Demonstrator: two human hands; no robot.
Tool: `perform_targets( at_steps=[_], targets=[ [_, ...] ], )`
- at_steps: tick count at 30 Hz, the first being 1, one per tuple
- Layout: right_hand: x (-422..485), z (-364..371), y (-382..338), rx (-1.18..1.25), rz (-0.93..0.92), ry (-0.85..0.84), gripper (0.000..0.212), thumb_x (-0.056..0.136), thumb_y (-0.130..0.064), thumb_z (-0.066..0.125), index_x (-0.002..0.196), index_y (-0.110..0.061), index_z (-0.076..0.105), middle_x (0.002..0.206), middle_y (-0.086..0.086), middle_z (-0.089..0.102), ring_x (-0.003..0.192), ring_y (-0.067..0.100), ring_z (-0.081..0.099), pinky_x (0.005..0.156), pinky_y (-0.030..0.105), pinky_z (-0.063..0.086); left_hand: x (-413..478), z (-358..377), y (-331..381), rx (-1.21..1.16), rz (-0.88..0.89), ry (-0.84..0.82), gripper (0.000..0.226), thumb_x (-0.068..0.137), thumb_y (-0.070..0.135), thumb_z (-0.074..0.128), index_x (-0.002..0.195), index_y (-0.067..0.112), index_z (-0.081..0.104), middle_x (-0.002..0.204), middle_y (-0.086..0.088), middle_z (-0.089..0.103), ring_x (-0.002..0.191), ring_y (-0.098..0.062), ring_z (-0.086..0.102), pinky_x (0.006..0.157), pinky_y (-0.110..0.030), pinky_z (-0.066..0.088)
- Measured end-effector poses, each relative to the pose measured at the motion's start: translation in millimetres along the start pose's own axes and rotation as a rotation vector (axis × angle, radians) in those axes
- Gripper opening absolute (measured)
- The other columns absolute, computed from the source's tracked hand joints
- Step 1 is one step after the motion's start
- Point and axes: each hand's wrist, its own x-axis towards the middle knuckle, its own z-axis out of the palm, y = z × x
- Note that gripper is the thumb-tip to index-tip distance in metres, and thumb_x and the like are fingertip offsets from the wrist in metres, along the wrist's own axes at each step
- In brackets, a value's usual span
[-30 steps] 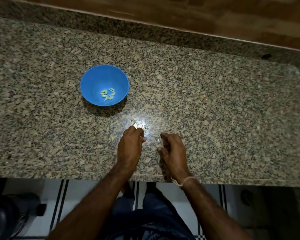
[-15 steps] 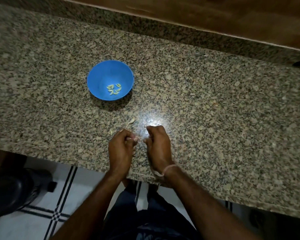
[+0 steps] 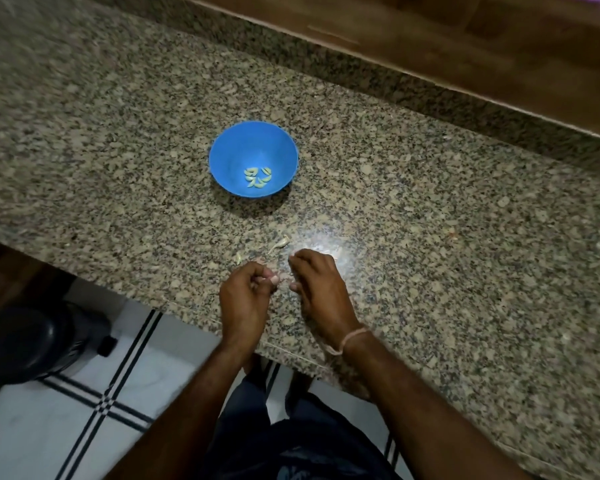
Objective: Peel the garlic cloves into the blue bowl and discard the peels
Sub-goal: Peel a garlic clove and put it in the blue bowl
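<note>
Fingers [image 3: 274, 280] of the left hand [image 3: 245, 299] are curled in tight, thumb against forefinger, pinching a small pale thing that is probably a garlic clove [image 3: 263, 279], though it is too small to be sure. The right hand [image 3: 321, 289] sits just to its right, almost touching, its fingers also curled with the tips pointing toward the left hand. Whether they nip a shred of skin I cannot tell.

In the head view, a second ago both hands were reaching farther out, at the pale scraps on the counter [image 3: 430, 237]. They have since drawn back toward the near edge and closed toward each other. I take that to mean a fresh clove has been picked up and its peeling is starting.

The blue bowl [image 3: 222, 147] stands well beyond the hands, toward the far left, with a small cluster of peeled cloves [image 3: 257, 177] in its bottom, apparently no more than before. Loose peels [image 3: 279, 244] lie between bowl and hands, not yet discarded.
</note>
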Motion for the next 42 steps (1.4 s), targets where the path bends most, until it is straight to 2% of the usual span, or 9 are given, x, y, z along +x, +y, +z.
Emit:
perform_targets(
  at_steps=[5, 8, 13, 21, 27, 31, 37, 39, 42],
  targets=[
    [-15.1, -10.2, 2.1, 0.218, 0.108, 0.072, 0.031, 0.104, 0.000, 0.056, 0.131, -0.013, 0.062, 0.127, -0.001, 0.052, 0.110, 0.000, 0.051, 0.086, 0.010, 0.050, -2.5, -0.6, -4.5, -0.021, -0.067, 0.025, 0.008, 0.091, 0.013, 0.076, 0.086, 0.015, 0.070, 0.081, 0.007, 0.069, 0.075, -0.003, 0.064, 0.060, -0.006, 0.043],
    [-10.1, -8.0, 1.1, 0.148, 0.134, 0.035, 0.045, 0.098, 0.002, 0.064, 0.139, -0.014, 0.057, 0.131, -0.003, 0.048, 0.109, 0.001, 0.040, 0.085, 0.002, 0.043, -2.7, 0.2, -7.2, -0.007, -0.084, 0.020, 0.008, 0.091, 0.017, 0.076, 0.087, 0.018, 0.070, 0.081, 0.008, 0.070, 0.076, -0.007, 0.065, 0.061, -0.012, 0.045],
    [-4.5, 8.7, 0.4, 0.096, 0.068, -0.014, 0.054, 0.088, 0.005, 0.073, 0.136, -0.015, 0.061, 0.128, -0.006, 0.052, 0.117, 0.012, 0.045, 0.090, 0.029, 0.055, -5.2, 1.1, -9.0, -0.014, -0.079, 0.015, 0.009, 0.091, 0.017, 0.077, 0.086, 0.019, 0.069, 0.080, 0.008, 0.069, 0.075, -0.007, 0.063, 0.062, -0.013, 0.046],
    [3.9, 17.6, -8.1, 0.039, 0.115, 0.131, 0.014, 0.094, -0.005, 0.070, 0.096, -0.018, 0.069, 0.093, -0.008, 0.059, 0.090, 0.014, 0.052, 0.071, 0.035, 0.047, -4.3, 1.0, -9.8, -0.010, -0.120, 0.019, 0.014, 0.089, 0.019, 0.078, 0.083, 0.023, 0.067, 0.078, 0.011, 0.067, 0.072, -0.003, 0.061, 0.063, -0.020, 0.046],
    [11.2, 16.0, -12.3, -0.190, 0.066, 0.090, 0.017, 0.092, -0.005, 0.065, 0.087, -0.020, 0.059, 0.086, -0.005, 0.056, 0.082, 0.013, 0.039, 0.064, 0.029, 0.028, -4.4, -0.9, -8.9, -0.016, -0.140, 0.022, 0.015, 0.089, 0.020, 0.079, 0.081, 0.024, 0.067, 0.077, 0.013, 0.067, 0.072, -0.001, 0.060, 0.061, -0.021, 0.045],
    [0.6, 15.3, -19.4, -0.237, 0.081, -0.014, 0.015, 0.090, -0.004, 0.055, 0.090, -0.019, 0.058, 0.089, 0.001, 0.059, 0.084, 0.020, 0.047, 0.064, 0.033, 0.034, -8.0, -5.6, -14.7, -0.065, -0.137, 0.030, 0.014, 0.089, 0.019, 0.079, 0.081, 0.023, 0.068, 0.079, 0.011, 0.070, 0.077, -0.009, 0.067, 0.070, -0.028, 0.056],
    [0.2, 27.8, -52.4, 0.535, 0.592, -0.004, 0.018, 0.093, -0.004, 0.064, 0.079, -0.014, 0.069, 0.078, 0.002, 0.074, 0.074, 0.021, 0.069, 0.065, 0.031, 0.057, -16.9, -36.9, -29.5, -0.115, -0.147, 0.087, 0.016, 0.090, 0.014, 0.077, 0.080, 0.024, 0.068, 0.078, 0.009, 0.072, 0.075, -0.010, 0.070, 0.067, -0.033, 0.061],
    [7.2, 40.2, -73.1, 0.781, 0.717, -0.061, 0.015, 0.096, -0.012, 0.067, 0.082, -0.012, 0.070, 0.075, 0.011, 0.071, 0.063, 0.026, 0.062, 0.059, 0.036, 0.052, -18.5, -55.0, -37.8, -0.135, -0.172, 0.117, 0.014, 0.090, 0.014, 0.077, 0.082, 0.023, 0.069, 0.079, 0.009, 0.073, 0.076, -0.011, 0.071, 0.067, -0.031, 0.060],
    [15.9, 55.5, -115.4, 0.931, 0.718, -0.164, 0.020, 0.102, -0.006, 0.063, 0.082, -0.008, 0.067, 0.071, 0.017, 0.063, 0.059, 0.020, 0.053, 0.054, 0.029, 0.043, -18.7, -88.1, -54.9, -0.137, -0.186, 0.180, 0.008, 0.090, 0.015, 0.077, 0.087, 0.020, 0.071, 0.083, 0.007, 0.073, 0.078, -0.010, 0.069, 0.066, -0.022, 0.052]
  ],
)
